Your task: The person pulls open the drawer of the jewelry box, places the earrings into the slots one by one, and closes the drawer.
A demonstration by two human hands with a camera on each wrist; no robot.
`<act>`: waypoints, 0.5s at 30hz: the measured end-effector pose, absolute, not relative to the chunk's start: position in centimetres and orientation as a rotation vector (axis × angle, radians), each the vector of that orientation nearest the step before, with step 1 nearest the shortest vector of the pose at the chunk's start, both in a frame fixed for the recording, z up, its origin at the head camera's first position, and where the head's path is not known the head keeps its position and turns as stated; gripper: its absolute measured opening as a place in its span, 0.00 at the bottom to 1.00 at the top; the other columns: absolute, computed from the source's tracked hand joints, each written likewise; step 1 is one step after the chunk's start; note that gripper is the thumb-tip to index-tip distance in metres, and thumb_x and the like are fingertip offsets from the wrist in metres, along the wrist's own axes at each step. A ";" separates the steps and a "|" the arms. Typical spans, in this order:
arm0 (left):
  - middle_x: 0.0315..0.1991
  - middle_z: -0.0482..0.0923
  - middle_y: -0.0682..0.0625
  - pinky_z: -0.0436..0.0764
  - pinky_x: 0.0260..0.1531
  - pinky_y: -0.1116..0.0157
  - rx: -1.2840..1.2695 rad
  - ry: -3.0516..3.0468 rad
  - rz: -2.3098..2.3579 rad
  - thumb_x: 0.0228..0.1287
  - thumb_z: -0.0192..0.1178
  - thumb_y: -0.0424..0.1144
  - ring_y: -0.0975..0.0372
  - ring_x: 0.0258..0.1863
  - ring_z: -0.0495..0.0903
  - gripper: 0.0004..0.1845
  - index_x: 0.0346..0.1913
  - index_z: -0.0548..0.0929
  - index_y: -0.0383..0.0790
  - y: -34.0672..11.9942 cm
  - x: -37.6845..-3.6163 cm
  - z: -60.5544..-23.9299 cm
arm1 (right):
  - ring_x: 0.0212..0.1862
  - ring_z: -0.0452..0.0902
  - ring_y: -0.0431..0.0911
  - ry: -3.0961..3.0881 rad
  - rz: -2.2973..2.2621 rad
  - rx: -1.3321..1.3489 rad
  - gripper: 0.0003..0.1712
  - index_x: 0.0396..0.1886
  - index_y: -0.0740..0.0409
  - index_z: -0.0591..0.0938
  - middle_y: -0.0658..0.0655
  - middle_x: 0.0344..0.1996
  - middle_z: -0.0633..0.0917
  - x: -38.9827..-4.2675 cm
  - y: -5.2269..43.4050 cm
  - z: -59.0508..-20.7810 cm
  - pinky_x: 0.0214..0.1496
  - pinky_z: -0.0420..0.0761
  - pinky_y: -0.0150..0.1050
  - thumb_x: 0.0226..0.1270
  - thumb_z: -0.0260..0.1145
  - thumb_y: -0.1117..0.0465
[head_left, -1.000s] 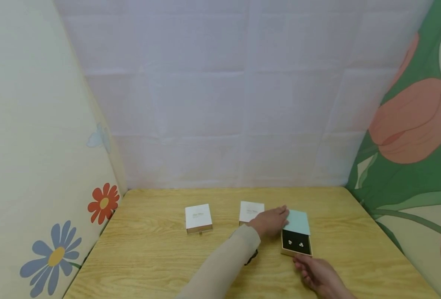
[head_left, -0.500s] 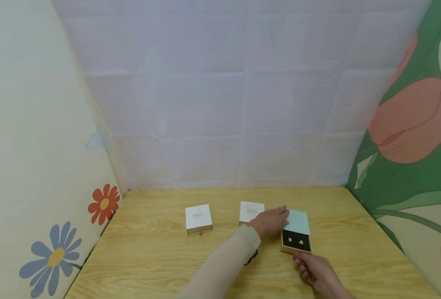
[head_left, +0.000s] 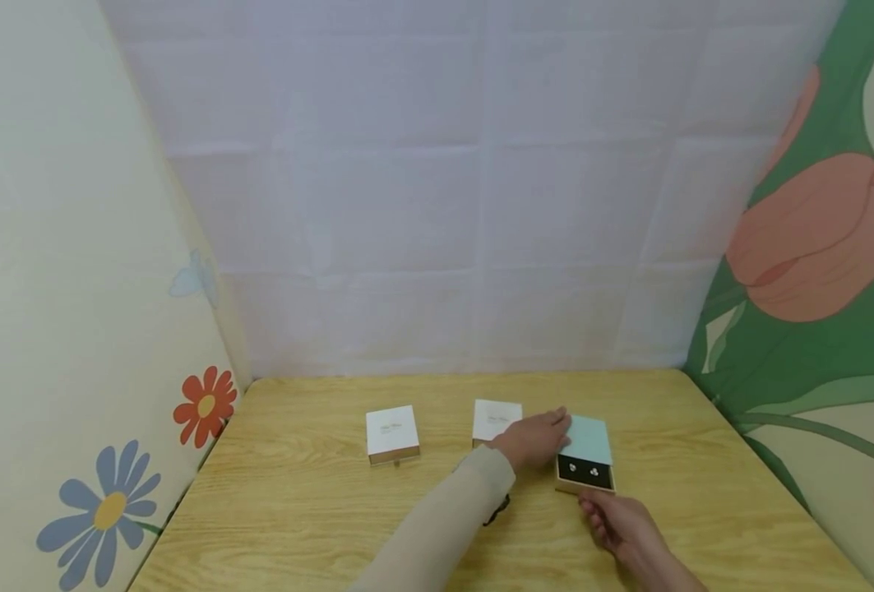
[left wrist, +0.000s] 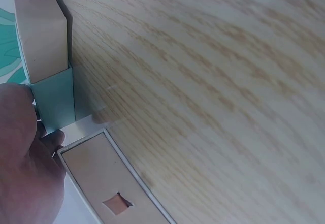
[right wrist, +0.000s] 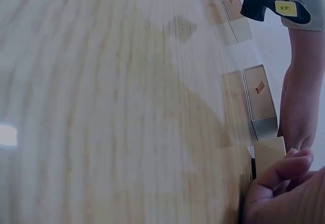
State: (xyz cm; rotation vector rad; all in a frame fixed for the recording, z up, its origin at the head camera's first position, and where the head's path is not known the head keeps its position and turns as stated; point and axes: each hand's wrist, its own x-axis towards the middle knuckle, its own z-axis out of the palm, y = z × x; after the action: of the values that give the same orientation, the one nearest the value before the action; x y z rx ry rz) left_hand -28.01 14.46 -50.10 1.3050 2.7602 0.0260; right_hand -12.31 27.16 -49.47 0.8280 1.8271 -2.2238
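Left hand (head_left: 536,437) grips mint sleeve (head_left: 588,429); right hand (head_left: 617,526) fingertips press drawer (head_left: 585,474) front, drawer axis toward sleeve.

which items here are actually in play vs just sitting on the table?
In play:
- mint sleeve box, held by the left hand
- its tan drawer with earrings, part way out, right hand fingertips at its front

Lying about:
- white box, middle
- white box, left
- wooden table
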 end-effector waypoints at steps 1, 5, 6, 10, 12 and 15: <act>0.82 0.46 0.57 0.52 0.75 0.73 1.307 2.758 0.039 0.83 0.33 0.56 0.67 0.79 0.49 0.31 0.82 0.52 0.52 14.5 -27.9 -50.0 | 0.18 0.69 0.31 1.817 -2.230 0.819 0.15 0.22 0.59 0.84 0.47 0.17 0.81 -12.4 27.2 -49.5 0.19 0.69 0.22 0.70 0.61 0.68; 0.82 0.46 0.56 0.53 0.75 0.72 1.305 2.740 0.075 0.83 0.34 0.56 0.66 0.79 0.50 0.31 0.82 0.52 0.51 14.4 -27.7 -50.0 | 0.18 0.68 0.32 1.799 -2.244 0.812 0.15 0.21 0.59 0.84 0.47 0.17 0.81 -12.6 27.3 -49.6 0.18 0.69 0.22 0.70 0.61 0.69; 0.82 0.46 0.57 0.53 0.75 0.72 1.304 2.738 0.081 0.83 0.34 0.56 0.66 0.79 0.50 0.31 0.82 0.52 0.51 14.4 -27.7 -50.0 | 0.18 0.68 0.32 1.804 -2.241 0.814 0.15 0.21 0.59 0.84 0.47 0.16 0.81 -12.7 27.4 -49.6 0.18 0.69 0.22 0.69 0.62 0.69; 0.82 0.45 0.58 0.54 0.75 0.71 1.286 2.742 0.095 0.83 0.33 0.57 0.66 0.79 0.50 0.31 0.82 0.51 0.53 14.3 -27.7 -49.9 | 0.19 0.69 0.32 1.807 -2.248 0.824 0.13 0.23 0.59 0.85 0.48 0.17 0.82 -13.3 27.5 -49.5 0.19 0.70 0.22 0.69 0.63 0.68; 0.82 0.45 0.58 0.54 0.75 0.71 1.279 2.747 0.107 0.83 0.34 0.57 0.66 0.79 0.50 0.31 0.82 0.51 0.54 14.2 -27.7 -49.9 | 0.19 0.69 0.32 1.806 -2.248 0.828 0.13 0.23 0.59 0.84 0.48 0.17 0.82 -13.6 27.5 -49.5 0.19 0.70 0.23 0.69 0.63 0.68; 0.82 0.45 0.58 0.53 0.75 0.71 1.269 2.742 0.109 0.83 0.33 0.57 0.67 0.79 0.49 0.31 0.82 0.50 0.54 14.2 -27.7 -49.8 | 0.19 0.69 0.32 1.816 -2.236 0.834 0.14 0.22 0.58 0.84 0.47 0.17 0.81 -13.8 27.5 -49.4 0.19 0.70 0.23 0.70 0.63 0.68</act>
State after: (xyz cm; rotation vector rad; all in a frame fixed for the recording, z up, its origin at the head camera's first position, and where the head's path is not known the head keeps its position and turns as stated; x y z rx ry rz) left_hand -27.70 14.17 -49.85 1.2692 2.7425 0.1088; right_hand -13.84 27.53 -49.38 0.8340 1.8161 -2.2360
